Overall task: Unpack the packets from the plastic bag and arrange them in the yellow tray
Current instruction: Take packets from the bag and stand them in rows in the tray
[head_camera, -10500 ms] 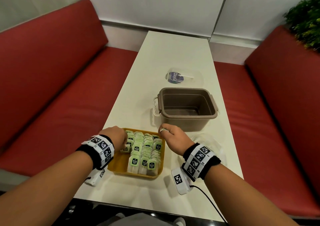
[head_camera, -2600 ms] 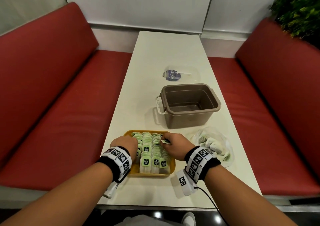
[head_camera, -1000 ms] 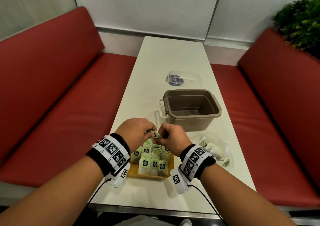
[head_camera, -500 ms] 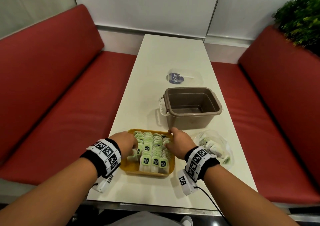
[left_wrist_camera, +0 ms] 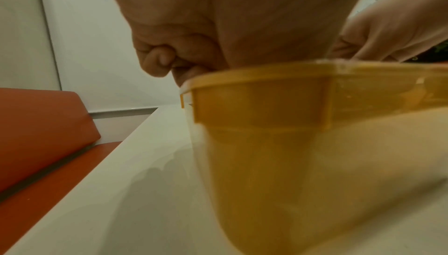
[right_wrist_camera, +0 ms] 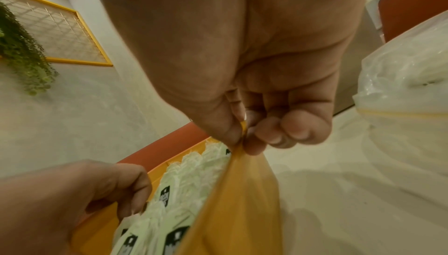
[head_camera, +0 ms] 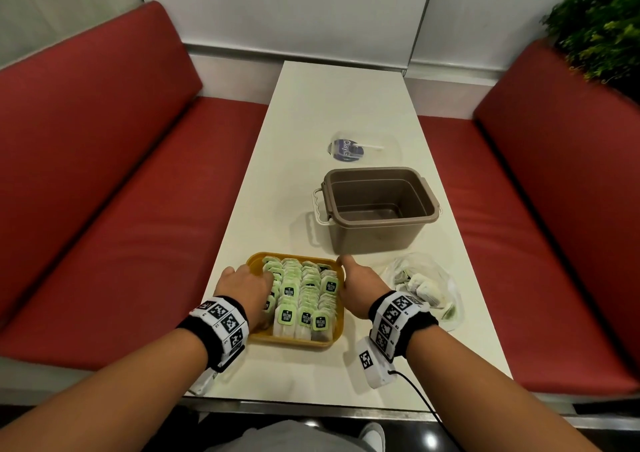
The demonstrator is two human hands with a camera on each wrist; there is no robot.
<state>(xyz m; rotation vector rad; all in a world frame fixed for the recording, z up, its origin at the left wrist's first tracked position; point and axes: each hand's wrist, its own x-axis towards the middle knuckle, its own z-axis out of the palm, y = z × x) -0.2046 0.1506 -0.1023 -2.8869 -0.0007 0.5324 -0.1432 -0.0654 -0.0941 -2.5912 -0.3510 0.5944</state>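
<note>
The left hand (head_camera: 244,290) covers the near-left packets (head_camera: 304,299) in the yellow tray (head_camera: 294,342), and its fingertips cannot be seen from the head camera. Packets inside the crumpled plastic bag (head_camera: 424,287) are too blurred to count. The plant (head_camera: 602,26) is cut off at the far right edge.
</note>
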